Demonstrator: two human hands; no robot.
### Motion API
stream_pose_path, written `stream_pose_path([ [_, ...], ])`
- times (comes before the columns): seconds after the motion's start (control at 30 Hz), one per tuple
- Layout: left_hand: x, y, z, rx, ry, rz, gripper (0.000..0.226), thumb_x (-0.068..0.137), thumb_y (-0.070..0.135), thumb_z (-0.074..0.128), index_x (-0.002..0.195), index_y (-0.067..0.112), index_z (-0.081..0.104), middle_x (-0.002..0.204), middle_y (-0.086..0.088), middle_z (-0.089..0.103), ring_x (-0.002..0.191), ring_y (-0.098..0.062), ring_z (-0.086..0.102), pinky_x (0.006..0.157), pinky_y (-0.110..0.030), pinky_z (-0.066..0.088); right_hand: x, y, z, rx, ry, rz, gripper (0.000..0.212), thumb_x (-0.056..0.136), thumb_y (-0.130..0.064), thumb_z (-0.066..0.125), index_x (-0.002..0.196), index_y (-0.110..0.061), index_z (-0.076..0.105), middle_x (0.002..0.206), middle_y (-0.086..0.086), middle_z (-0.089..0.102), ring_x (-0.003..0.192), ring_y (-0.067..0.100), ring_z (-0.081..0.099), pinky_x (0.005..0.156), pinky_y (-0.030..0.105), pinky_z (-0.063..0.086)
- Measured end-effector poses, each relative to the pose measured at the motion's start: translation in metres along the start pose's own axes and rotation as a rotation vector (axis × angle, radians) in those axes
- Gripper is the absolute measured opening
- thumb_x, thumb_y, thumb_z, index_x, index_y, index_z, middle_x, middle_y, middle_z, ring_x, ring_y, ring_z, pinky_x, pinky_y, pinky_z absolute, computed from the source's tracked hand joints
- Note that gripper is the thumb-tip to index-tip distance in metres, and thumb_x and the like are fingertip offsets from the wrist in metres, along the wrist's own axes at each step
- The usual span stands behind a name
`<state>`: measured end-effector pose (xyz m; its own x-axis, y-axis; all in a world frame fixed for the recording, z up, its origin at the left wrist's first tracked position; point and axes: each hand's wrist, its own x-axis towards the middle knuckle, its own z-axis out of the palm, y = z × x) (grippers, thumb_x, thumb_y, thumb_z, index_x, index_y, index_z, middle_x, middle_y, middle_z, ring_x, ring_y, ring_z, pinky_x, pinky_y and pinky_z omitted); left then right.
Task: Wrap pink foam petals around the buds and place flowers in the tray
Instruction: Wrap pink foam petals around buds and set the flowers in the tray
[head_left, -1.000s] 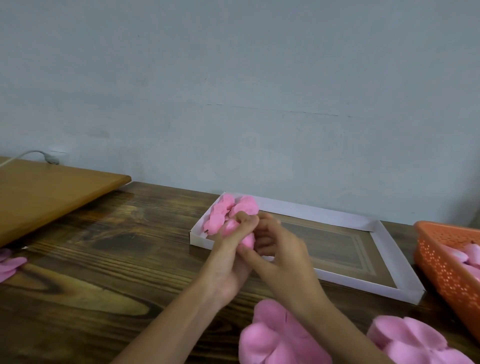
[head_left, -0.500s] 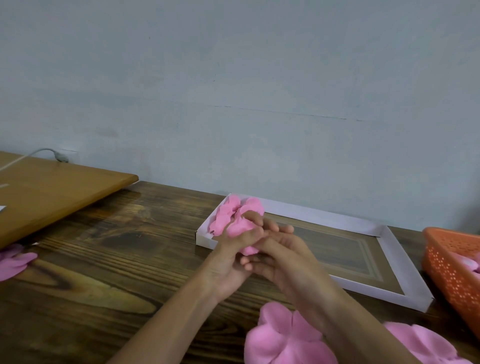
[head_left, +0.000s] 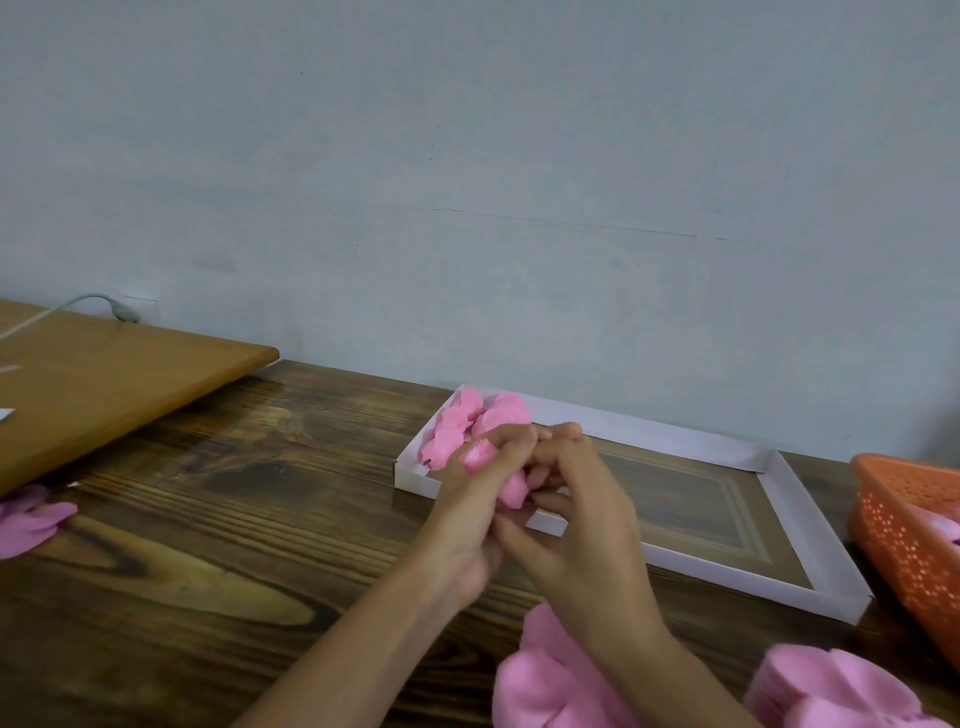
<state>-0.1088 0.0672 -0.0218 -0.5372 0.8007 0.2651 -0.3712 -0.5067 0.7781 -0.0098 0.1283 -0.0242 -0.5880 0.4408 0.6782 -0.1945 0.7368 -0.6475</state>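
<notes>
My left hand (head_left: 475, 499) and my right hand (head_left: 576, 509) press together around one pink foam flower (head_left: 511, 488), held just over the near left rim of the white tray (head_left: 810, 525). Fingers cover most of that flower; only its lower edge and a fringed bit show. Behind the hands, a few finished pink flowers (head_left: 467, 423) lie in the tray's far left corner. Loose pink foam petals (head_left: 550, 686) lie under my right forearm, and another petal stack (head_left: 831, 686) sits at the bottom right.
An orange perforated basket (head_left: 904, 540) holding pink pieces stands right of the tray. More pink petals (head_left: 26, 519) lie at the left table edge. A light wooden board (head_left: 104, 384) with a grey cable (head_left: 93, 301) rests at the back left, against the wall.
Both hands stayed at the tray's near left rim. The fingers shifted around the flower and closed tighter over it. The camera drifted slightly left.
</notes>
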Motion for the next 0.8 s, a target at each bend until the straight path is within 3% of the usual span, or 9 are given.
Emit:
stream_pose_path([
  [0.07, 0.002, 0.005, -0.003, -0.041, 0.023, 0.001, 0.031, 0.083, 0.042, 0.081, 0.100, 0.015, 0.080, 0.125, -0.012, 0.075, 0.107, -0.022, 0.075, 0.075, -0.028, 0.061, 0.008, -0.002, -0.005, 0.207, -0.104, 0.138, 0.042, 0.078, 0.003, 0.085, 0.111, -0.017, 0.067, 0.103, -0.006, 0.069, 0.097, 0.019, 0.072, 0.082, 0.028, 0.060],
  [0.17, 0.003, 0.012, -0.006, -0.052, -0.052, 0.021, 0.047, 0.088, 0.043, 0.075, 0.113, 0.004, 0.076, 0.138, -0.011, 0.068, 0.126, -0.028, 0.067, 0.090, -0.035, 0.059, 0.020, -0.008, -0.012, 0.552, -0.122, 0.486, 0.021, 0.091, -0.010, 0.078, 0.109, -0.005, 0.069, 0.106, 0.015, 0.074, 0.092, 0.029, 0.077, 0.079, 0.032, 0.063],
  [0.23, 0.001, 0.011, -0.006, -0.005, -0.094, 0.018, 0.050, 0.092, 0.047, 0.074, 0.115, 0.003, 0.070, 0.146, -0.011, 0.062, 0.137, -0.028, 0.058, 0.095, -0.039, 0.059, 0.022, -0.009, -0.015, 0.580, -0.212, 0.617, 0.031, 0.092, -0.031, 0.073, 0.109, -0.004, 0.071, 0.096, 0.017, 0.077, 0.085, 0.034, 0.078, 0.074, 0.033, 0.065],
  [0.27, 0.000, 0.010, -0.006, 0.033, -0.113, 0.018, 0.039, 0.093, 0.049, 0.074, 0.106, 0.011, 0.073, 0.147, -0.010, 0.062, 0.139, -0.027, 0.057, 0.095, -0.040, 0.059, 0.021, -0.009, -0.016, 0.563, -0.283, 0.641, 0.040, 0.089, -0.038, 0.071, 0.110, -0.004, 0.070, 0.091, 0.017, 0.078, 0.082, 0.034, 0.078, 0.073, 0.033, 0.065],
  [0.37, 0.001, 0.010, -0.005, 0.108, -0.134, 0.047, 0.025, 0.092, 0.049, 0.074, 0.084, 0.025, 0.075, 0.143, -0.009, 0.065, 0.137, -0.027, 0.058, 0.091, -0.040, 0.056, 0.020, -0.006, -0.018, 0.653, -0.340, 0.674, 0.045, 0.090, -0.034, 0.071, 0.117, 0.001, 0.069, 0.096, 0.025, 0.076, 0.085, 0.034, 0.076, 0.079, 0.033, 0.065],
  [0.5, 0.001, 0.007, -0.005, 0.071, -0.123, 0.058, 0.024, 0.085, 0.042, 0.083, 0.090, 0.019, 0.078, 0.133, -0.014, 0.070, 0.123, -0.031, 0.067, 0.086, -0.041, 0.061, 0.016, -0.003, -0.014, 0.784, -0.206, 0.643, 0.024, 0.090, -0.006, 0.075, 0.113, 0.000, 0.074, 0.103, 0.032, 0.074, 0.094, 0.033, 0.075, 0.085, 0.030, 0.063],
  [0.57, 0.000, 0.003, -0.004, 0.082, -0.096, 0.040, 0.031, 0.082, 0.044, 0.086, 0.096, 0.017, 0.078, 0.126, -0.016, 0.072, 0.110, -0.031, 0.072, 0.083, -0.040, 0.061, 0.011, -0.004, -0.009, 0.684, -0.134, 0.551, 0.022, 0.085, 0.007, 0.076, 0.107, 0.001, 0.073, 0.101, 0.024, 0.076, 0.096, 0.030, 0.076, 0.081, 0.026, 0.062],
  [0.67, 0.000, 0.000, -0.003, 0.063, -0.018, 0.022, 0.033, 0.082, 0.041, 0.081, 0.097, 0.012, 0.079, 0.123, -0.024, 0.073, 0.108, -0.033, 0.074, 0.078, -0.036, 0.062, 0.005, -0.002, 0.001, 0.530, -0.041, 0.434, 0.033, 0.078, 0.017, 0.078, 0.105, -0.002, 0.070, 0.098, 0.009, 0.079, 0.091, 0.024, 0.077, 0.079, 0.026, 0.060],
  [0.8, 0.003, 0.003, -0.003, 0.054, 0.008, 0.049, 0.025, 0.085, 0.039, 0.081, 0.077, 0.016, 0.078, 0.108, -0.016, 0.078, 0.107, -0.030, 0.075, 0.080, -0.036, 0.062, 0.013, -0.001, -0.008, 0.415, -0.138, 0.373, 0.035, 0.078, 0.013, 0.081, 0.102, -0.012, 0.074, 0.095, 0.004, 0.079, 0.089, 0.022, 0.077, 0.079, 0.027, 0.061],
])
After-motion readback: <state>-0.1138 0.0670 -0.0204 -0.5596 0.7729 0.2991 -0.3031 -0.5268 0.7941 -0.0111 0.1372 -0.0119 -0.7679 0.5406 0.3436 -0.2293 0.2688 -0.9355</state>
